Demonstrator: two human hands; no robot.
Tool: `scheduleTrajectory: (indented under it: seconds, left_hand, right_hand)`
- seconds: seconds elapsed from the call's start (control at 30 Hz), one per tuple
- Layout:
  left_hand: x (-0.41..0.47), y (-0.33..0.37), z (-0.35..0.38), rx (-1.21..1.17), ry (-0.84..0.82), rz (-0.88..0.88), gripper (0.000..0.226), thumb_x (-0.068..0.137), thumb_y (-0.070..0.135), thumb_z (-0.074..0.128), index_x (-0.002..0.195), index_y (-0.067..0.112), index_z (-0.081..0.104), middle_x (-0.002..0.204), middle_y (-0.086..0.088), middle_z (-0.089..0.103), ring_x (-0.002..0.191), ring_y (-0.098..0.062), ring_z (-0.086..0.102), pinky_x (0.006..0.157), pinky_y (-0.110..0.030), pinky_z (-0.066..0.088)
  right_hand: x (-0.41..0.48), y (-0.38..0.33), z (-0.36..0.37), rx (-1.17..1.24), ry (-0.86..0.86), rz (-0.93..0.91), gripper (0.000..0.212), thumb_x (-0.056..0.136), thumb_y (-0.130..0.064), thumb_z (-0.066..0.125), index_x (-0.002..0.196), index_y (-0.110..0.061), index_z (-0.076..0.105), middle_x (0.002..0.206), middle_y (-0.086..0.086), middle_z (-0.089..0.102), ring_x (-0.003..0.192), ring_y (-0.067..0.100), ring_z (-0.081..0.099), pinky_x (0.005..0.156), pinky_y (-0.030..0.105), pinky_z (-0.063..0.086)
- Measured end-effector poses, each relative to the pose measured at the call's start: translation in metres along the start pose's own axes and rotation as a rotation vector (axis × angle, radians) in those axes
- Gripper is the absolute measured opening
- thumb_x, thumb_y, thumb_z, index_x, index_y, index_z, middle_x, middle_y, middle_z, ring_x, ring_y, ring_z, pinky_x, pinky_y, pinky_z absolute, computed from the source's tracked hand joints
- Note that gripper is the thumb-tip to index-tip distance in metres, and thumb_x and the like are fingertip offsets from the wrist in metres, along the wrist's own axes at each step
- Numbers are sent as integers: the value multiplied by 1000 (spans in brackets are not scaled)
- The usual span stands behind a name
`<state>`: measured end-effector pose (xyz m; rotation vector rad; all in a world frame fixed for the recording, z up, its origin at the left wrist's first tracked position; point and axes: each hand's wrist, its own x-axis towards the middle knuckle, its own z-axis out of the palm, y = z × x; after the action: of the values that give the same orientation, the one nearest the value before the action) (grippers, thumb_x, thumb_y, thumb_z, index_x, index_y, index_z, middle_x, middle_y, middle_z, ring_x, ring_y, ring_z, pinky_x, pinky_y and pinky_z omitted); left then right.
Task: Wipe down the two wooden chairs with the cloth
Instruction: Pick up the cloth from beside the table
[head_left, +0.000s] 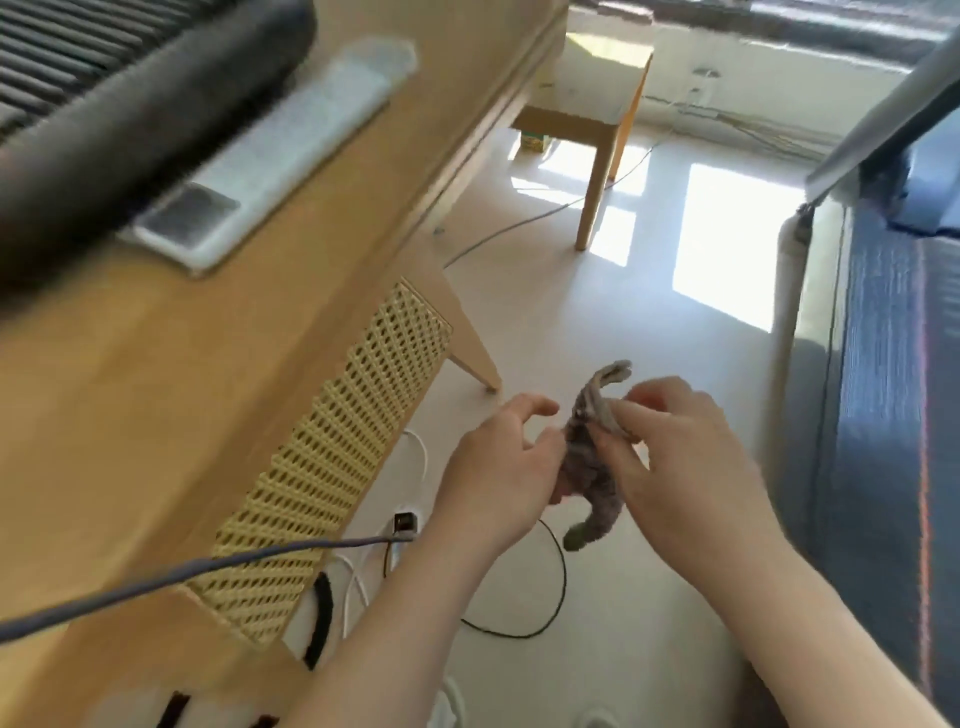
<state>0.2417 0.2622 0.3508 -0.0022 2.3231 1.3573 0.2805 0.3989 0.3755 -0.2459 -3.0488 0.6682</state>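
Note:
A crumpled grey cloth (592, 457) hangs between my two hands above the pale floor. My right hand (685, 457) pinches its upper part with the fingers closed on it. My left hand (498, 462) touches the cloth's left side with thumb and fingers partly spread, gripping its middle. A light wooden stool or small chair (592, 130) stands farther back near the window, lit by sun. Only one such seat is in view.
A long wooden cabinet (156, 389) with a woven cane panel (332, 467) fills the left, with a remote control (260, 156) on top. Cables and a plug (405, 522) lie on the floor beneath my hands. A dark blue striped bed or sofa (883, 389) lines the right.

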Motion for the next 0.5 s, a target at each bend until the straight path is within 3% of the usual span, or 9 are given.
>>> scheduleTrajectory:
  seconds: [0.1,0.2,0.33,0.43,0.5]
  left_hand:
    - [-50,32,-26,-105,50,8,20,91,35,48,108,41,55,58,9,66,60,-6,65,68,-34,54]
    - [-92,63,-50,-150,209,71,17,90,35,50,104,38,59,77,11,69,75,-6,65,73,-35,54]
    - [-149,107,-78,-207,374,125,24,90,27,56,112,38,59,103,13,60,89,3,55,74,-15,46]
    - [-198,135,-110,-372,350,149,50,80,16,59,124,40,55,116,17,55,107,3,50,91,-20,43]
    - [-232,147,-130,-420,274,184,49,70,14,54,112,37,63,109,12,64,99,-4,58,85,-24,48]
  right_hand:
    - [-14,-31,-46,278,31,-179,19,89,-28,58,97,-34,75,98,-18,65,89,6,59,67,28,48]
    - [-28,-67,-86,478,10,-234,36,86,-13,66,87,-49,66,81,-24,70,78,-4,64,69,11,49]
    - [-48,-114,-140,689,-88,-198,24,83,-9,70,79,-33,73,70,-12,72,66,7,67,63,16,52]
    - [-69,-147,-187,757,-232,-285,21,82,-5,71,75,-24,74,64,-11,70,60,1,62,57,9,45]
    - [-84,-168,-214,726,-316,-375,17,80,-8,74,72,-23,72,60,-14,67,59,-2,59,57,8,42]
